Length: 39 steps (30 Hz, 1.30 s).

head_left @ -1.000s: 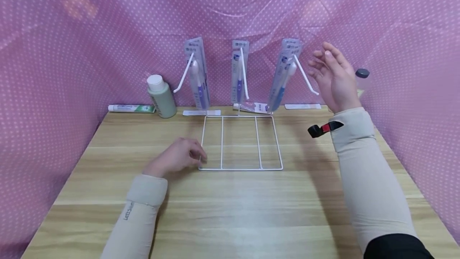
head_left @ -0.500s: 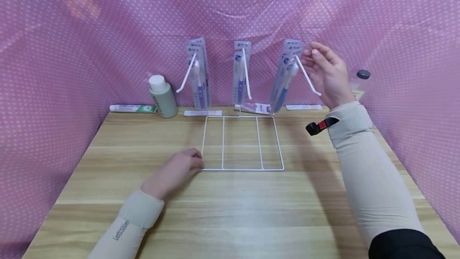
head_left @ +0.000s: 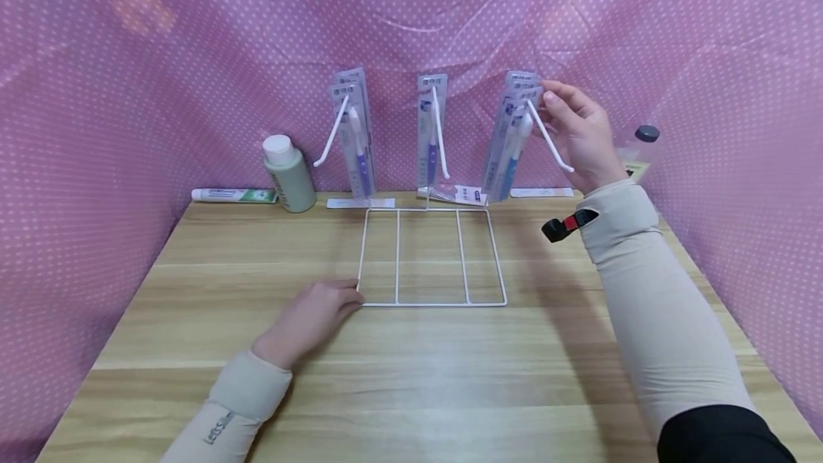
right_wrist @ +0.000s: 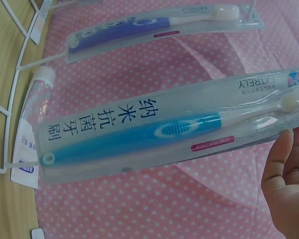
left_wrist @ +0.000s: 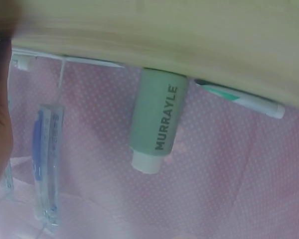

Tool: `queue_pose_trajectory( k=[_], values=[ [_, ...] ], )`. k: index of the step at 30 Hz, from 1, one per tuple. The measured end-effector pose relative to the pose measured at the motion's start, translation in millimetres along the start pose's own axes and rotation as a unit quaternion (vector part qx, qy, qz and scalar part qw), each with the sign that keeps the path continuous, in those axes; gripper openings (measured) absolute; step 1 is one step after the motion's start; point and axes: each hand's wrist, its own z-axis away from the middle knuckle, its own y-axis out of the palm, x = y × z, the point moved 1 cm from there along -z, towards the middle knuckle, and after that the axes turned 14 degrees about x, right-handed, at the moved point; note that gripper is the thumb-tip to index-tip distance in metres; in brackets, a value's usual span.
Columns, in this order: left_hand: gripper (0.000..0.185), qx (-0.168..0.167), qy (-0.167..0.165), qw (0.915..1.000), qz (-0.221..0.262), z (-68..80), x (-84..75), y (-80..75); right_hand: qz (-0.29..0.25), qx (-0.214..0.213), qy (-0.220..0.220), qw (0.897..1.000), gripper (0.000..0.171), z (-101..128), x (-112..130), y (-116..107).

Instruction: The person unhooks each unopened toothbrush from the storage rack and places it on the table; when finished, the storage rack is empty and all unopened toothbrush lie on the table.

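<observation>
My left hand (head_left: 310,321) grips the front left corner of a white wire display rack (head_left: 434,304) standing on the table. In the head view, several toothbrushes in clear packs hang from its three hooks. At the right hook, my right hand (head_left: 580,136) pinches the upper edge of a packaged blue toothbrush (right_wrist: 134,139), which is still on the hook. Its thumb and fingers lie at the pack's edge in the right wrist view. A packaged purple toothbrush (head_left: 432,152) hangs on the middle hook, and packaged purple toothbrushes (head_left: 360,163) on the left one.
A green bottle (head_left: 292,177) with a white cap and a toothpaste tube (head_left: 234,196) stand and lie at the back left. Another tube (head_left: 459,194) lies behind the rack. A dark-capped bottle (head_left: 646,134) is behind my right hand. Pink dotted cloth (head_left: 411,13) surrounds the table.
My right hand has moved left to the right hook's packs, and the front pack has shifted slightly. My left hand has lowered onto the rack's corner and taken hold there.
</observation>
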Motion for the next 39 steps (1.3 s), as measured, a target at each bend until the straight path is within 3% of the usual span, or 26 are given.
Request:
queue_pose_trajectory(
  k=[5,13,26,34,39],
  values=[
    [0.015,-0.018,-0.001,0.9998,0.001,0.8,3.2,3.0,0.028,0.002,0.006,1.0,0.022,2,1,3],
    [0.04,-0.011,-0.028,0.9995,0.002,0.9,6.7,6.4,0.051,0.01,0.008,0.999,0.019,10,5,5],
    [0.045,0.007,-0.051,0.9986,0.013,2.2,8.4,6.4,0.068,0.049,0.011,0.996,0.014,25,13,10],
    [0.044,0.003,-0.054,0.9985,0.012,3.3,9.3,5.8,0.092,0.054,0.01,0.994,0.008,36,13,11],
    [0.043,-0.005,-0.05,0.9987,0.008,1.9,10.0,8.3,0.079,0.051,-0.006,0.996,0.008,44,12,12]
  ],
)
